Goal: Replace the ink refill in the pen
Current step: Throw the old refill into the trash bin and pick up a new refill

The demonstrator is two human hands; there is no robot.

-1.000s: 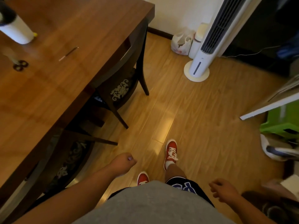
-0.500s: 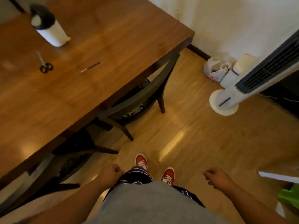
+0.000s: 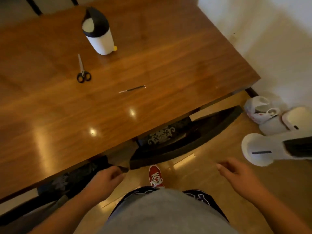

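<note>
- A thin pen refill point(image 3: 132, 89) lies flat on the wooden table point(image 3: 168, 65), part dark and part white, its dark end pointing toward the table's right side.
- It lies alone on bare wood, near the middle of the tabletop and well back from the near edge.
- The left hand point(image 3: 105, 180) hangs below the table's near edge, fingers curled loosely inward; it grips nothing that shows, though motion blur makes the fingertips hard to read.
- The right hand point(image 3: 239, 177) is out over the floor, fingers spread and slack, palm empty.
- Both hands are well apart from the refill: it lies up and ahead of them on the tabletop, nearer to the left hand's side than the right's.
- A pair of black-handled scissors point(image 3: 82, 71) lies closed on the table to the left of the refill, blades pointing away from the person.
- Behind the scissors stands a white container with a black top point(image 3: 99, 32), a small yellow piece at its base.
- A dark chair point(image 3: 185, 141) with a patterned seat is tucked under the table's near edge, between the hands and the refill.
- A red shoe point(image 3: 156, 175) shows on the wooden floor below.
- At right stand a white tower fan base point(image 3: 256, 149) and a white plastic bag point(image 3: 260, 108) by the wall.
</note>
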